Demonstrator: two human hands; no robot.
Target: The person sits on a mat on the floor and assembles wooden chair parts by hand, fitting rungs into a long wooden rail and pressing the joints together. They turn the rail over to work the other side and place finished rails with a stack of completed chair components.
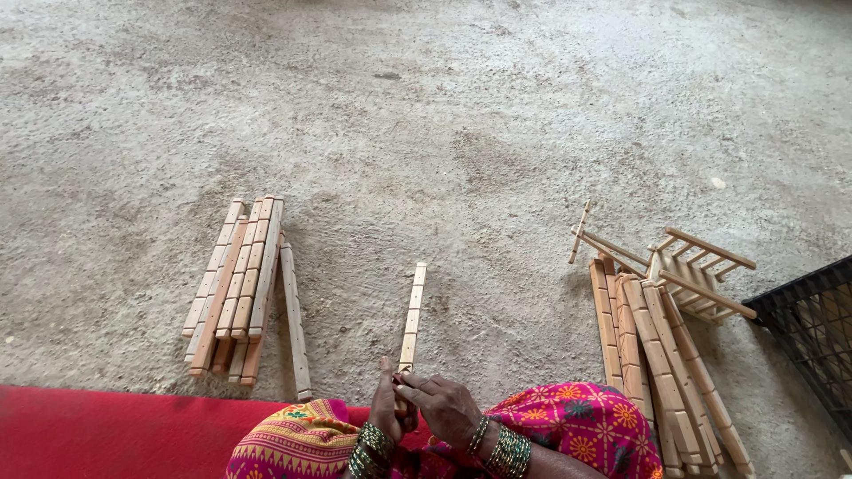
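A long wooden slat (411, 315) with small holes lies on the concrete floor, pointing away from me. Its near end is between my two hands. My left hand (384, 401) grips that near end from the left. My right hand (444, 404) rests over it from the right, fingers pinched on something small and dark that I cannot make out. Both wrists carry green and gold bangles.
A pile of similar slats (236, 284) lies at the left. At the right lie more slats (661, 364) and assembled wooden ladder-like frames (697, 270). A black crate (812, 333) stands at the far right. A red mat (115, 435) runs along the near edge.
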